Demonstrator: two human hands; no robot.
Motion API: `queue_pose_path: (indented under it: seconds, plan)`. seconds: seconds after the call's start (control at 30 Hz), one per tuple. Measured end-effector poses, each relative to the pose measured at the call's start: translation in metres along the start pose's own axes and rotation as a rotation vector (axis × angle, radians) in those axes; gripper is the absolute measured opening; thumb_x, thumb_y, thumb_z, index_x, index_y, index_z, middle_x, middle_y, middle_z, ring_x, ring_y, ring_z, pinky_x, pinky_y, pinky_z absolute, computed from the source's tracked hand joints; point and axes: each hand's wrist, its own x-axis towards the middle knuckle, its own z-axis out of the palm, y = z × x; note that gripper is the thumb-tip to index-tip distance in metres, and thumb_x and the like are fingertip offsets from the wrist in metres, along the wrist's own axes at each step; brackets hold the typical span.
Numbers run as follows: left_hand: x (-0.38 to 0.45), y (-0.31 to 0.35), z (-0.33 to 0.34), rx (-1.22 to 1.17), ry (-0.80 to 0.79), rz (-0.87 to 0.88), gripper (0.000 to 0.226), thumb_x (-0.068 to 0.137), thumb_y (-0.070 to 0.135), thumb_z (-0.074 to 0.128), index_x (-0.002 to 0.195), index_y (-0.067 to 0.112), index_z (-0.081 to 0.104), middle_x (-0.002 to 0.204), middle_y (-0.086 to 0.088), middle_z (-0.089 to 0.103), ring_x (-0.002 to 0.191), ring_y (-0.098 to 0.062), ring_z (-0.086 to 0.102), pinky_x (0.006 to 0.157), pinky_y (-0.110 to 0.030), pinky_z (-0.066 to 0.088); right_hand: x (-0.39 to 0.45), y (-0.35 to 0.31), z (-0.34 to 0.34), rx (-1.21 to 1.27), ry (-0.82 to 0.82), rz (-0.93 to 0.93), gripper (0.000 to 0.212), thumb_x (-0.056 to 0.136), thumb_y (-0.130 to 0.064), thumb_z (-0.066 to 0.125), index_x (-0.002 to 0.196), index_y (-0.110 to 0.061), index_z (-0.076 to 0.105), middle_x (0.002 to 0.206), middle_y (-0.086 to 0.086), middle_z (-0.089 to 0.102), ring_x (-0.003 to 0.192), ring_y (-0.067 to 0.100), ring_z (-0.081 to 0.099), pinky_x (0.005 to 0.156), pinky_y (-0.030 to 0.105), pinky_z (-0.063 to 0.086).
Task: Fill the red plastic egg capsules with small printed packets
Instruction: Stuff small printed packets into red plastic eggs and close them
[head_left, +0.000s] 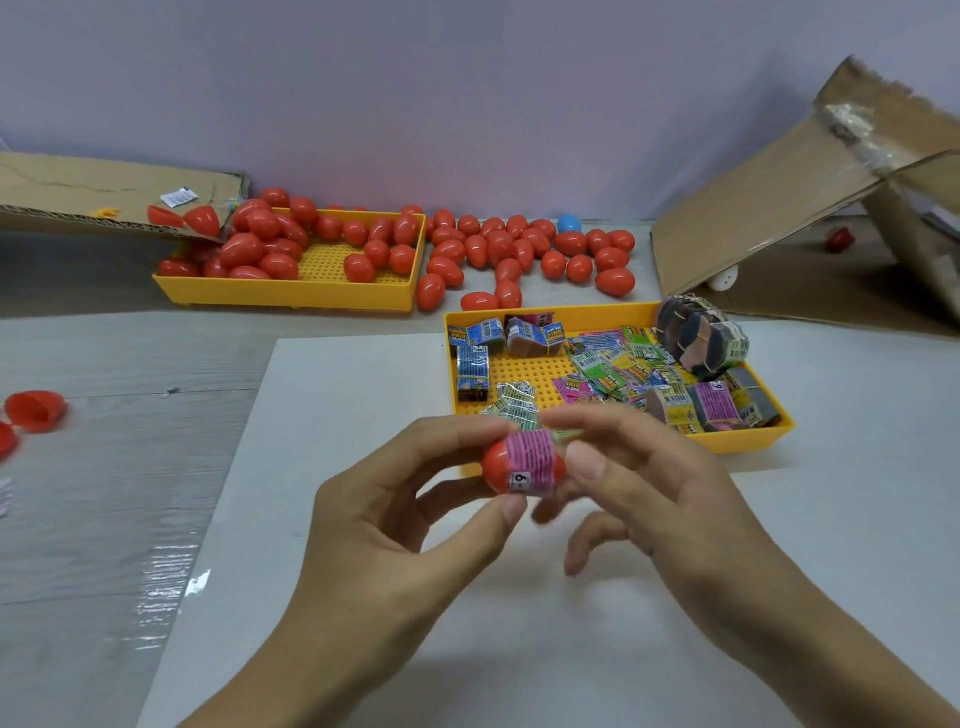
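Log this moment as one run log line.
left hand: holds red egg half | right hand: presses pink packet in | packet tray: stocked

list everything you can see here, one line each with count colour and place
egg capsule: one, red, wrapped by a pink printed packet, between both hands
closed eggs: dozens, red, in the far yellow tray and loose right of it
blue egg: one, behind the loose eggs
open egg halves: two, red, left edge
packet tray: one, yellow, holds mixed printed packets
cardboard: brown, far left and right
white sheet: one, under the hands
left hand: holds the egg
right hand: fingers on the packet
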Motion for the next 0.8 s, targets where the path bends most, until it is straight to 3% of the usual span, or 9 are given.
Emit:
queue_pose_path:
  seconds: [0.1, 0.3, 0.5, 0.63, 0.8]
  plan:
    - [-0.001, -0.002, 0.0, 0.029, -0.051, 0.073, 0.035, 0.078, 0.007, 0.072, 0.112, 0.013, 0.069, 0.113, -0.01, 0.066, 0.11, -0.034, 0.065, 0.087, -0.031, 0.057, 0.0, -0.001, 0.003, 0.005, -0.044, 0.022, 0.026, 0.079, -0.039, 0.069, 0.097, -0.021, 0.073, 0.08, 0.013, 0.073, 0.067, 0.025, 0.071, 0.047, 0.029, 0.053]
    - [-0.001, -0.004, 0.0, 0.01, -0.019, 0.06, 0.043, 0.076, 0.007, 0.074, 0.115, 0.025, 0.067, 0.114, -0.006, 0.068, 0.11, -0.028, 0.066, 0.089, -0.03, 0.056, -0.004, 0.003, 0.009, -0.208, 0.085, -0.273, 0.029, 0.075, -0.027, 0.079, 0.103, -0.028, 0.07, 0.093, -0.001, 0.074, 0.084, 0.022, 0.072, 0.055, 0.031, 0.057]
    - [-0.001, -0.002, 0.001, 0.026, -0.025, 0.068, 0.035, 0.078, 0.01, 0.073, 0.109, 0.025, 0.069, 0.106, -0.005, 0.07, 0.104, -0.027, 0.069, 0.086, -0.029, 0.057, -0.003, 0.003, 0.008, -0.258, 0.095, -0.357, 0.029, 0.077, -0.028, 0.079, 0.104, -0.029, 0.07, 0.096, -0.003, 0.074, 0.085, 0.021, 0.072, 0.053, 0.029, 0.057]
    - [-0.002, -0.011, 0.002, -0.003, 0.073, 0.096, 0.032, 0.07, 0.013, 0.079, 0.1, 0.023, 0.072, 0.094, -0.008, 0.071, 0.09, -0.028, 0.073, 0.079, -0.031, 0.06, 0.008, -0.014, -0.017, -0.674, 0.281, -0.685, 0.031, 0.081, -0.017, 0.078, 0.109, -0.024, 0.067, 0.103, -0.017, 0.07, 0.087, 0.008, 0.069, 0.063, 0.018, 0.054]
    - [0.001, -0.025, 0.001, 0.159, 0.093, 0.164, 0.042, 0.061, 0.0, 0.074, 0.093, 0.027, 0.072, 0.084, -0.001, 0.07, 0.074, -0.02, 0.074, 0.063, -0.025, 0.06, 0.04, -0.072, -0.088, -1.06, 0.67, -0.963, 0.028, 0.086, -0.014, 0.076, 0.111, -0.012, 0.065, 0.095, -0.004, 0.069, 0.076, 0.008, 0.067, 0.068, 0.018, 0.054]
